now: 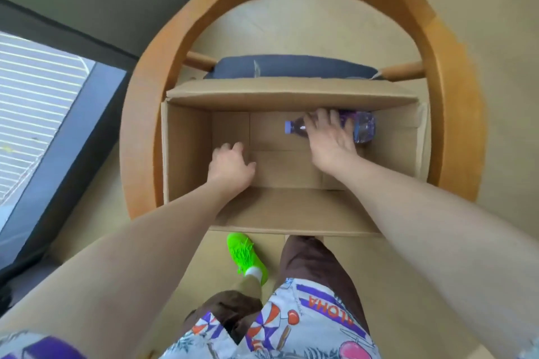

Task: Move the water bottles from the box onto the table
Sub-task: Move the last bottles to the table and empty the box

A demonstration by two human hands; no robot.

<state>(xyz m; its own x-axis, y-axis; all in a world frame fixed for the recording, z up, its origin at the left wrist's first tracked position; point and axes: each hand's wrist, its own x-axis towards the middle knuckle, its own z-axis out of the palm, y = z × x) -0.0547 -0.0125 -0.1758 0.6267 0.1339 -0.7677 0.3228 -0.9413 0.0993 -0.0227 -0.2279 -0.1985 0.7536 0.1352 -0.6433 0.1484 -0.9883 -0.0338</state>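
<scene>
Beige floor beneath wooden chair frame point(151, 114): cardboard box point(186, 148), one water bottle point(363, 128) lying at 2 o'clock inside, right hand point(328, 137) spread flat upon it, ungripped; left hand point(230, 165) loosely curled, empty; apparently last bottle, table unseen.

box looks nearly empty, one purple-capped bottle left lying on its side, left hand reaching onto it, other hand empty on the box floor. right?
Wrong hand. In the head view the right hand lies over the purple-capped bottle, which rests on its side in the box. The left hand is the empty one, over the box floor. No other bottle is visible.
</scene>
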